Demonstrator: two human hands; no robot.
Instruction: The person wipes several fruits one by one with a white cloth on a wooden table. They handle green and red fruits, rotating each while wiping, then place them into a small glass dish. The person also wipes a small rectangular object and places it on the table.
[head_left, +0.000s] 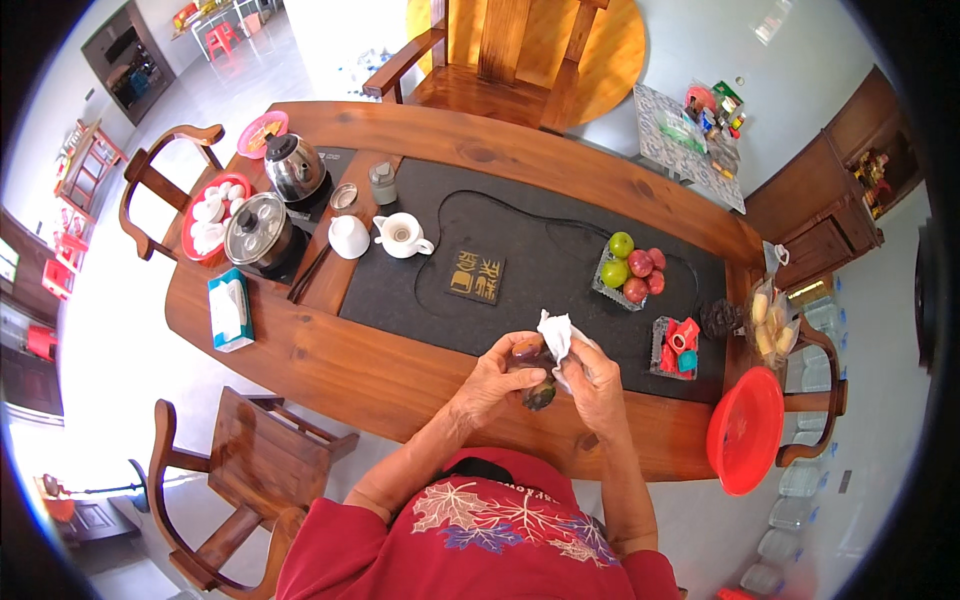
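Near the front edge of the table, my left hand (492,385) is closed around a small, glossy, rounded object (532,352), reddish brown on top and dark green below. Its exact kind I cannot make out. My right hand (595,390) grips a crumpled white tissue (556,335) against the right side of this object, and part of the tissue sticks up above the fingers. Both hands are held close together in front of my body. Just beyond them, a dark square plaque with gold characters (476,277) is set on the black tray surface (400,320).
On the right are a glass bowl of apples (640,272), a dish of red packets (676,348), a bag of snacks (770,325) and a red basin (742,430). Leftward stand a kettle (296,168), lidded pot (262,232), white pitcher (402,236) and tissue box (231,310).
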